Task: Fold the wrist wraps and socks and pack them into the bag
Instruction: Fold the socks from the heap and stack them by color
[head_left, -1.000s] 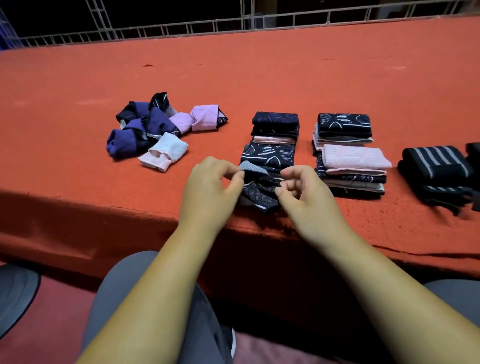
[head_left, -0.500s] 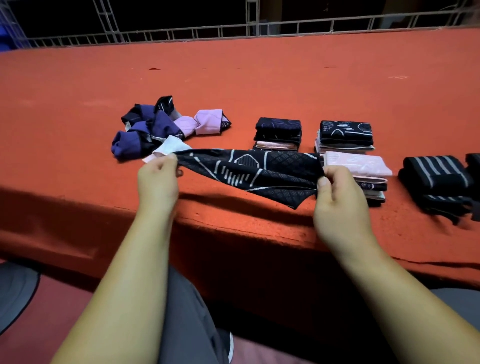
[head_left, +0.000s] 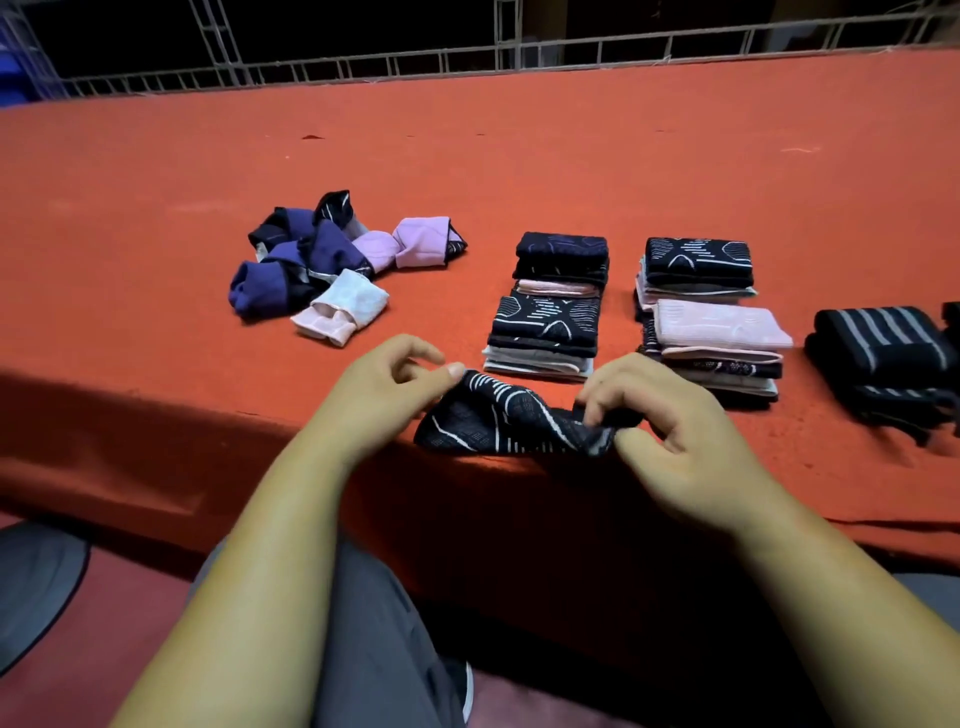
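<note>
Mid-fold on the dark patterned sock (head_left: 511, 422), crumpled at the near edge of the orange table (head_left: 156, 234), just in front of the near-left folded stack (head_left: 545, 332). Pinched at its top-left corner between thumb and fingertip of the left hand (head_left: 382, 387). Bunched at the right end inside the curled fingers of the right hand (head_left: 675, 436). Reads as a folding step, not packing; no bag in view.

To do it well:
- Pull both ends apart first, to take out the wrinkles.
- Slide it further onto the table; looks too close to the lip for a flat press.
- Bring the right end over to the left, match corners, then press the crease down.
- Aim for the same footprint as the finished stacks.
- Set on the near-left stack, square to its edges.
- Mind the pink-topped stack (head_left: 719, 327), just beside the right hand; easy to nudge.

Left to do, by the look of it: loose pile of purple and pink pieces (head_left: 311, 260) on the left, well apart; black striped wraps (head_left: 883, 338) far right.
</note>
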